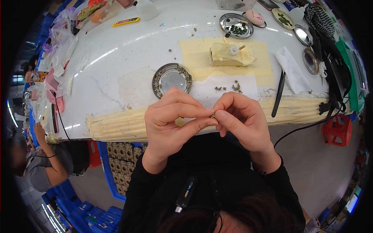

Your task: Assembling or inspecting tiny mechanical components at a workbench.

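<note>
My left hand [173,124] and my right hand [243,122] meet over the front edge of the table. Between the fingertips sits a tiny metallic-looking piece [213,115], partly covered, its exact kind too small to tell. My right thumb and forefinger pinch it; the left fingertips close in against it from the other side. Just beyond my left hand stands a round metal dish [171,79] with many small greyish-brown pieces around its inside. On white paper [248,83] beyond my right hand lie several similar small pieces [236,87].
A tape-covered block [229,54] holds a small white cup with a stick. Farther back is a metal plate [236,26] of dark green pieces. A black tweezer-like tool [278,95] lies at right. Below left, a blue crate [112,186] holds blocks; another person [50,165] sits left.
</note>
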`<state>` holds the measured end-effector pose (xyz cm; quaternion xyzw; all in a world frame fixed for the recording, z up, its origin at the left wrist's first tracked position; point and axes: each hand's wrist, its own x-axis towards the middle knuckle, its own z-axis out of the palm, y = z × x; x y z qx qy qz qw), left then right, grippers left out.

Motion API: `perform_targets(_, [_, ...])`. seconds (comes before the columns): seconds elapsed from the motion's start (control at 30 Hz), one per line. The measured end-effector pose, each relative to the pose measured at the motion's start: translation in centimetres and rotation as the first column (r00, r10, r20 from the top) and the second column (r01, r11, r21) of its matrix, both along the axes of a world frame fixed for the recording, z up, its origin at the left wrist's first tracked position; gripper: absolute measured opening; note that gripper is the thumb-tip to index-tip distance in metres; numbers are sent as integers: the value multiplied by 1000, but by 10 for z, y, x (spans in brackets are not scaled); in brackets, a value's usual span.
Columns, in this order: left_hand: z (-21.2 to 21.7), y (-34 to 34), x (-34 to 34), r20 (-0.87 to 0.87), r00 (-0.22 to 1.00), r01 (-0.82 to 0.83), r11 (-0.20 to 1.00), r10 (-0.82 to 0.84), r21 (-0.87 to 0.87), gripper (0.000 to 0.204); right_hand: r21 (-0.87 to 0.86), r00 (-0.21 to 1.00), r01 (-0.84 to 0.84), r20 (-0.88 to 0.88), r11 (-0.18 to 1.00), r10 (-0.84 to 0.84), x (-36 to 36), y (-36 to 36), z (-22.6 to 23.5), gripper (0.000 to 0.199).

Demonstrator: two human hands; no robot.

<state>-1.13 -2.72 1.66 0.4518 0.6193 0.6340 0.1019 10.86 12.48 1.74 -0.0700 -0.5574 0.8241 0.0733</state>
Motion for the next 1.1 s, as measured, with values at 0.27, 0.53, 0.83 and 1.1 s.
perform_targets(0.27, [3, 1, 3, -114, 992, -66, 997, 61, -35, 21, 284, 981, 194, -58, 939, -185, 1, -2, 3, 7])
perform_targets(0.53, [5, 3, 4, -285, 945, -164, 986, 157, -1, 21, 328, 961, 274, -118, 904, -248, 0, -5, 2, 10])
perform_targets(0.83, [6, 5, 5, -334, 911, -255, 967, 241, 0, 22, 413, 956, 289, -174, 864, -236, 3, -4, 4, 14])
perform_targets(1.1, [4, 2, 2, -322, 932, -172, 985, 168, 16, 22, 235, 980, 191, -103, 953, -171, 0, -8, 0, 17])
